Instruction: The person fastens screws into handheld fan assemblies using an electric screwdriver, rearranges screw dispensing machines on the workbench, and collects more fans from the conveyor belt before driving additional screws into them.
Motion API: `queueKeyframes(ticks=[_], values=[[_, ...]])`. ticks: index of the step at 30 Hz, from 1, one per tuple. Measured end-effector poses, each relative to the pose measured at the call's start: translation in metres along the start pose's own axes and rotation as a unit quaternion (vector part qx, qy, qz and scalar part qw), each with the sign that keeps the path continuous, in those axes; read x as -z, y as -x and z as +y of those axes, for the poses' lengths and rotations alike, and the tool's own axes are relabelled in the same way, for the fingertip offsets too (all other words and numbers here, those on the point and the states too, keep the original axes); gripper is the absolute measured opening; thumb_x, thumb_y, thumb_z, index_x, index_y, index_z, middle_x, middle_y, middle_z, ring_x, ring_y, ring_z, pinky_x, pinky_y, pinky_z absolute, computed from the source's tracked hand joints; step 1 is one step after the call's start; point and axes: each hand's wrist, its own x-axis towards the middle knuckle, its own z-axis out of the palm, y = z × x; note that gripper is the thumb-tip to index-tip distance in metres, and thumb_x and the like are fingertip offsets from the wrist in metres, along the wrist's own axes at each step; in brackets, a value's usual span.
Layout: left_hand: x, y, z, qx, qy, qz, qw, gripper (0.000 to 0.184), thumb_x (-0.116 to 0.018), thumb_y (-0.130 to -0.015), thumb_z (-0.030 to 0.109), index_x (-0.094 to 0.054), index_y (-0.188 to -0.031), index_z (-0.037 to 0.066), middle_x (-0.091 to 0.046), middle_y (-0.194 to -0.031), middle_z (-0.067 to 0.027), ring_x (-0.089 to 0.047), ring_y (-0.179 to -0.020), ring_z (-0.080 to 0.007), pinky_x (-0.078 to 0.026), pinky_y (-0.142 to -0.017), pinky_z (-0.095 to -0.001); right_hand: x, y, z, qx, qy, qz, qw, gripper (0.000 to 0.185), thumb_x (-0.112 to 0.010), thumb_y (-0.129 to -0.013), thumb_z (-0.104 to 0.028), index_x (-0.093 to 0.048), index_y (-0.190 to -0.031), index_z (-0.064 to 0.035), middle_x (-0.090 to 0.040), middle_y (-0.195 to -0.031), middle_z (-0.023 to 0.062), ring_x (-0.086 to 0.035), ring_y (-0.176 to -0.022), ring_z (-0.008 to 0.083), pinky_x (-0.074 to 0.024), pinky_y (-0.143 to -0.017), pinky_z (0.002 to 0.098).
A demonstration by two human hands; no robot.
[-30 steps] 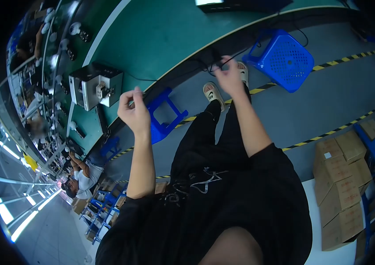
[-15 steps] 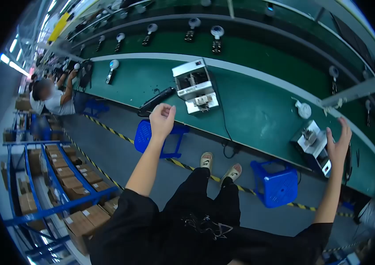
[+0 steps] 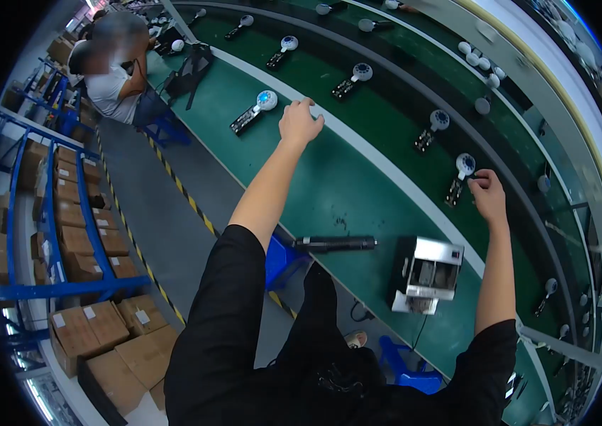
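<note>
Holding the right hand (image 3: 487, 193) out over the green belt (image 3: 389, 113), beyond the far edge of the table (image 3: 315, 192). Showing bent fingers there, narrowly spaced at the tips, just beside a small white-headed fan (image 3: 459, 182). Being unable to tell contact from a slight gap, or to see inside the grasp.

Holding the left hand (image 3: 301, 123) out above the table's far edge, by the white strip (image 3: 386, 167). Showing loosely bent fingers, thumb standing a little apart. Noting a blue-lit fan (image 3: 262, 105) lying near, on the table close to the same edge, its handle pointing toward the near edge. Counting more fans (image 3: 361, 74) lying spaced out along the belt.

Finding a black tool (image 3: 336, 243) lying across the table, one end at the near edge, with dark crumbs (image 3: 341, 224) scattered just beside. Seeing a silver and black machine (image 3: 434, 273) standing farther right, between near and far edges. Spotting a blue stool (image 3: 407, 369) below the near edge, and a person in a white shirt (image 3: 113, 96) sitting by the table's far left end.
</note>
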Motion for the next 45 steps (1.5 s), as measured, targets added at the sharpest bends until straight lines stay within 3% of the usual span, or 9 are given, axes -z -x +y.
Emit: queueKeyframes(ticks=[5,12,16,19,25,31,34,39,45], values=[[-0.063,-0.146,-0.003,0.034,-0.061,0.009,0.998,0.091,-0.084,-0.072,0.052,-0.046,-0.145,0.013,-0.051,-0.137,-0.0170,-0.044,-0.131,-0.0367,-0.050,-0.097,-0.0500,-0.114,-0.148,0.034,-0.295,0.226,0.064,0.926,0.105,-0.077,-0.070,-0.056,-0.036,-0.148,0.0003,-0.045,-0.150,0.0295,-0.047,-0.139,0.0409,-0.0458,-0.107,0.0496],[-0.135,-0.218,-0.009,-0.053,-0.003,-0.110,0.992,0.081,-0.077,-0.073,0.068,-0.065,-0.129,0.010,-0.061,-0.130,-0.0137,-0.053,-0.127,-0.0321,-0.046,-0.100,-0.0497,-0.159,-0.104,-0.006,-0.384,0.289,0.275,0.833,0.102,-0.080,-0.072,-0.054,-0.029,-0.150,-0.0110,-0.038,-0.146,0.0226,-0.044,-0.132,0.0470,-0.0462,-0.099,0.0634],[-0.121,-0.208,0.014,-0.075,-0.054,-0.146,0.985,0.060,-0.084,-0.077,0.043,-0.064,-0.123,0.009,-0.063,-0.123,-0.0109,-0.061,-0.119,-0.0299,-0.052,-0.093,-0.0497,-0.152,-0.098,0.075,-0.357,0.153,0.239,0.890,0.092,-0.081,-0.072,-0.052,-0.043,-0.141,-0.0048,-0.059,-0.133,0.0259,-0.060,-0.120,0.0427,-0.0494,-0.100,0.0496],[-0.109,-0.217,0.003,-0.122,-0.047,-0.105,0.986,0.037,-0.076,-0.076,0.019,-0.067,-0.108,0.005,-0.067,-0.112,-0.0156,-0.070,-0.097,-0.0362,-0.059,-0.082,-0.0453,-0.173,-0.101,-0.015,-0.257,0.209,0.183,0.926,0.073,-0.079,-0.074,-0.045,-0.058,-0.127,-0.0007,-0.068,-0.120,0.0246,-0.066,-0.113,0.0405,-0.0504,-0.098,0.0454],[0.043,-0.190,-0.150,-0.091,0.000,-0.040,0.995,0.043,-0.073,-0.075,0.029,-0.063,-0.109,0.005,-0.069,-0.096,-0.0178,-0.066,-0.098,-0.0373,-0.056,-0.081,-0.0499,-0.275,-0.078,-0.111,-0.188,0.029,0.182,0.965,0.067,-0.079,-0.077,-0.031,-0.051,-0.129,0.0013,-0.070,-0.110,0.0215,-0.071,-0.097,0.0312,-0.0547,-0.087,0.0387],[0.034,-0.155,-0.317,0.018,0.010,-0.097,0.995,0.057,-0.075,-0.077,0.029,-0.058,-0.126,0.007,-0.067,-0.110,-0.0209,-0.061,-0.106,-0.0401,-0.052,-0.094,-0.0483,-0.393,-0.023,-0.207,-0.123,-0.111,0.058,0.984,0.054,-0.079,-0.075,-0.019,-0.054,-0.118,0.0005,-0.072,-0.103,0.0169,-0.072,-0.095,0.0294,-0.0546,-0.089,0.0412],[0.029,-0.138,-0.308,-0.017,-0.006,-0.092,0.996,0.059,-0.078,-0.080,0.034,-0.062,-0.129,0.004,-0.060,-0.122,-0.0203,-0.054,-0.117,-0.0375,-0.051,-0.098,-0.0461,-0.432,-0.012,-0.276,-0.136,-0.017,-0.097,0.986,0.065,-0.078,-0.073,-0.040,-0.052,-0.118,-0.0021,-0.071,-0.106,0.0245,-0.069,-0.100,0.0442,-0.0545,-0.089,0.0503],[0.033,-0.126,-0.285,0.004,-0.015,-0.112,0.994,0.057,-0.073,-0.087,0.042,-0.064,-0.130,0.006,-0.057,-0.124,-0.0177,-0.054,-0.116,-0.0364,-0.051,-0.096,-0.0462,-0.440,-0.027,-0.304,-0.108,0.097,-0.279,0.949,0.060,-0.077,-0.076,-0.058,-0.065,-0.098,-0.0031,-0.073,-0.105,0.0211,-0.070,-0.101,0.0401,-0.0564,-0.087,0.0508],[0.026,-0.093,-0.255,-0.034,-0.054,0.096,0.993,0.062,-0.070,-0.091,0.036,-0.053,-0.140,0.002,-0.052,-0.134,-0.0241,-0.049,-0.121,-0.0415,-0.043,-0.104,-0.0475,-0.354,-0.165,-0.249,0.033,0.017,0.118,0.992,0.041,-0.077,-0.081,-0.041,-0.060,-0.090,-0.0046,-0.067,-0.090,0.0132,-0.068,-0.090,0.0336,-0.0532,-0.074,0.0436]])
